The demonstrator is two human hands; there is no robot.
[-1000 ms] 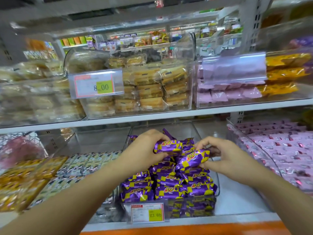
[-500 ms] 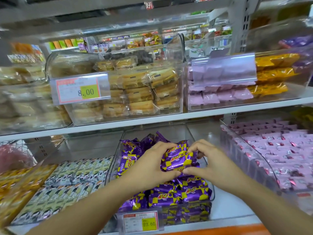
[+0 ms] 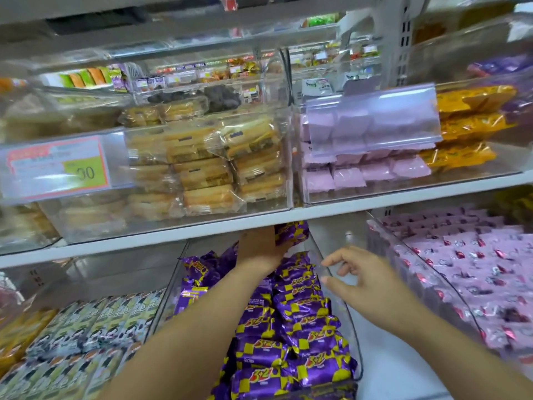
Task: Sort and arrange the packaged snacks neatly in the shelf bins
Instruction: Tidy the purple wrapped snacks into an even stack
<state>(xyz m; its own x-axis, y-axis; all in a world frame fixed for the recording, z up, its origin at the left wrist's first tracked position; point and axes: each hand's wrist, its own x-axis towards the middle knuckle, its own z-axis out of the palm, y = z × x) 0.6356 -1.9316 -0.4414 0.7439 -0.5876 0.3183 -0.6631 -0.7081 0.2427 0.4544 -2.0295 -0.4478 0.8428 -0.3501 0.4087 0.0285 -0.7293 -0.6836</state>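
far to the left of your hands, grey-and-white patterned packets (image 3: 86, 327) lie in rows in their own bin. next to them, under your forearms, sits the clear bin (image 3: 170, 287), where the purple packets (image 3: 302, 321) lie in overlapping rows from front to back. your left hand (image 3: 259, 249) reaches deep toward the back of that bin, just under the shelf board (image 3: 173, 235), and its fingers close round one purple packet (image 3: 291, 233) held above the pile. your right hand (image 3: 366, 281) hovers just beside the bin's right wall, fingers loosely curled, holding nothing. to the right of that hand, pink packets (image 3: 476, 269) fill the neighbouring bin.

these packets look light, and their glossy film will likely slide against the others, so a loose stack may slump. whatever is inside is probably brittle, so don't squeeze. take each one across the middle by its long edges rather than by a crimped end, which would let it dangle and twist. lay it flat on the back row with the print up, square to its neighbours. your free right hand could steady the front rows meanwhile.
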